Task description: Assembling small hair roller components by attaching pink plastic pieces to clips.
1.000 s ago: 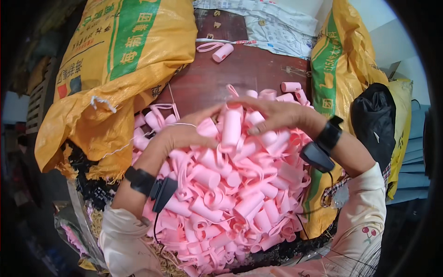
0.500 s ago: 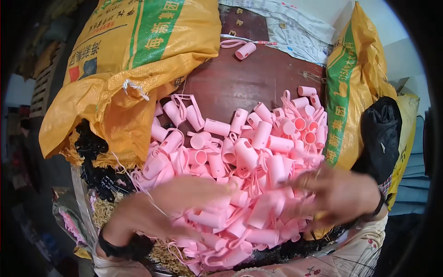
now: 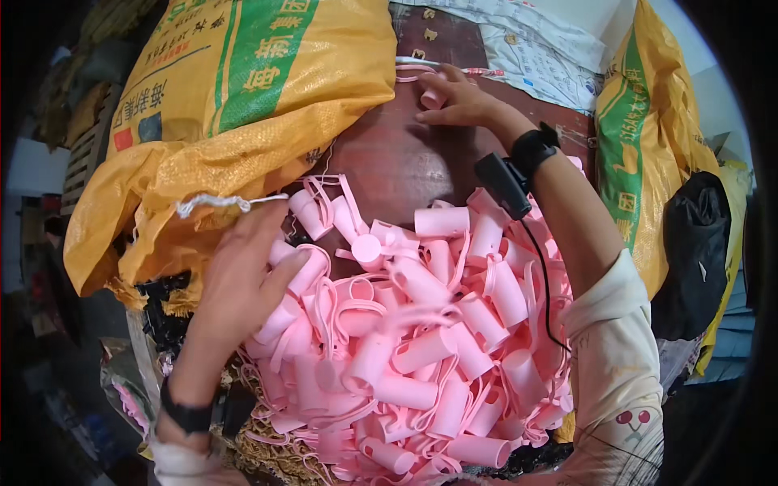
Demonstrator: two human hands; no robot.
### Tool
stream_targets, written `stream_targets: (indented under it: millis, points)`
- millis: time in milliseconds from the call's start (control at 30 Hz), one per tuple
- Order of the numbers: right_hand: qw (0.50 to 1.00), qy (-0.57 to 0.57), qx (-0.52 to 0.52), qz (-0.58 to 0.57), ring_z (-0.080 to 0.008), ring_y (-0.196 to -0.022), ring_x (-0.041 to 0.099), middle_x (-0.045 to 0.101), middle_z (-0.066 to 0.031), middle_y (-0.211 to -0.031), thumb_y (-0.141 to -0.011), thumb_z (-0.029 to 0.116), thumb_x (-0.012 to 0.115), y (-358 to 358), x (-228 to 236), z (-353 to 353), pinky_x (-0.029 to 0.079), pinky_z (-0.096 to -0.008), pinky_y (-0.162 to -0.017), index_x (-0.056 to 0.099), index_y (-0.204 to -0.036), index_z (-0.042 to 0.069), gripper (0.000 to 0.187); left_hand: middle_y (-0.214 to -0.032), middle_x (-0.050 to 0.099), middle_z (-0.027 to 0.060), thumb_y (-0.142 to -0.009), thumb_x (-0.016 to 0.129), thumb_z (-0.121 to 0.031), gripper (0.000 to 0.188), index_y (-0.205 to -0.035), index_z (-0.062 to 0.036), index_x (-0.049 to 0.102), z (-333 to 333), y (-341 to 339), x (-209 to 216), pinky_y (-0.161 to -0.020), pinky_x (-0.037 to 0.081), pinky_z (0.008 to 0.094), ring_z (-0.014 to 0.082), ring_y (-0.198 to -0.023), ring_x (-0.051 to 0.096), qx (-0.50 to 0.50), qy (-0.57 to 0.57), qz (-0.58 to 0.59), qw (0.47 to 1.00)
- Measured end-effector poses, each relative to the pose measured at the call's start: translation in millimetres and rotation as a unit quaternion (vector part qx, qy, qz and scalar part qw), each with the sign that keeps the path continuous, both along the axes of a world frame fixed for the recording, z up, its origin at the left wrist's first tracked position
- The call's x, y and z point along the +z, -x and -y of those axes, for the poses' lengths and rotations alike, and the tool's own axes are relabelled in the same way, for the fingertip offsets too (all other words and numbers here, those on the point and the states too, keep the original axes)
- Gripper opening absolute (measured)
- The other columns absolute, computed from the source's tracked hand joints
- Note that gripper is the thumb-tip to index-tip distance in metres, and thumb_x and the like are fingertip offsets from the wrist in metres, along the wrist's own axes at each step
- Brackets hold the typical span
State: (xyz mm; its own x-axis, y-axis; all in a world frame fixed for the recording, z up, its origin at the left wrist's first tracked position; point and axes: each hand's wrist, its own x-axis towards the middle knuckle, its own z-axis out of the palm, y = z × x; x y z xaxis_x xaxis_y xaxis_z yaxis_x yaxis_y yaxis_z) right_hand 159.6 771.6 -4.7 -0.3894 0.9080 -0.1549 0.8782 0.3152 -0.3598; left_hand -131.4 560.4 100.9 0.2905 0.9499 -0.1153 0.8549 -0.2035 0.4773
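Note:
A large heap of pink tube-shaped plastic pieces with thin strap loops [image 3: 421, 344] lies before me on a dark red tabletop [image 3: 373, 154]. My right hand [image 3: 466, 101] reaches to the far side, its thumb and fingers spread on either side of a lone pink tube [image 3: 433, 98], which they seem to touch. That tube's strap [image 3: 412, 71] trails to its left. At the heap's left edge rests my left hand [image 3: 243, 271], thumb apart from the fingers, against the pink pieces and beside a yellow woven sack. It is slightly blurred, and its fingertips are partly hidden.
The full yellow woven sack [image 3: 340, 89] stands at the left, its white tie cord [image 3: 231, 202] hanging near my left hand. Another yellow sack [image 3: 628, 162] and a black bag [image 3: 693, 259] line the right side. White printed sheeting [image 3: 543, 61] covers the far edge.
My right hand has moved from the heap's right side to the lone tube at the far end. My left hand has shifted up and left, and pieces in the heap have been pushed about.

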Motion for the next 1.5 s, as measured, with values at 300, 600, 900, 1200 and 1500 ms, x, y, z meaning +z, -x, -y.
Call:
stream_targets:
  millis: [300,600,900,1200,1500]
  points:
    - [0.917,0.252,0.299,-0.084,-0.0351,-0.118,0.032,0.032,-0.0208,-0.127,-0.071,0.057,0.055,50,18,75,0.025,-0.0419,-0.098,0.043,-0.122,0.009,0.071,-0.128,0.033,0.0235,-0.073,0.061,-0.032,0.069,-0.127,0.0001,0.032,-43,-24,-82,-0.102,0.022,0.0354,0.0329,-0.122,0.03,-0.097,-0.012,0.082,0.992]
    - [0.869,0.305,0.387,-0.052,-0.0373,-0.107,0.043,0.04,-0.0243,-0.118,-0.072,0.05,0.059,28,82,164,0.036,-0.0383,-0.091,0.032,-0.126,0.005,0.075,-0.126,0.036,0.0218,-0.074,0.057,-0.035,0.06,-0.124,-0.0061,0.04,-13,-34,-30,-0.095,0.03,0.0383,0.0367,-0.114,0.036,-0.199,0.178,-0.026,0.963]
    - [0.921,0.193,0.172,-0.29,-0.0233,-0.098,0.051,0.053,-0.014,-0.105,-0.078,0.029,0.06,-80,148,217,0.043,-0.0334,-0.079,0.051,-0.111,0.002,0.044,-0.121,0.041,0.023,-0.075,0.056,-0.031,0.056,-0.119,0.0002,0.043,24,-35,34,-0.09,0.035,0.0394,0.036,-0.109,0.043,-0.221,0.152,-0.03,0.963]
    - [0.949,0.208,-0.231,-0.05,-0.0304,-0.103,0.047,0.032,-0.0175,-0.129,-0.071,0.043,0.065,-169,32,127,0.042,-0.0313,-0.083,0.038,-0.126,0.009,0.07,-0.13,0.033,0.0224,-0.061,0.067,-0.05,0.092,-0.128,-0.0002,0.03,-49,-168,-50,-0.099,0.027,0.0362,0.0331,-0.12,0.032,-0.153,0.179,0.13,0.963]
    - [0.849,0.409,-0.119,-0.313,-0.0241,-0.115,0.038,0.033,-0.0152,-0.128,-0.073,0.036,0.064,-167,46,178,0.038,-0.03,-0.09,0.024,-0.133,0.01,0.076,-0.133,0.029,0.0192,-0.056,0.071,-0.05,0.097,-0.131,-0.0062,0.028,-44,-189,-64,-0.1,0.026,0.0372,0.0315,-0.122,0.029,-0.219,0.284,0.12,0.926]
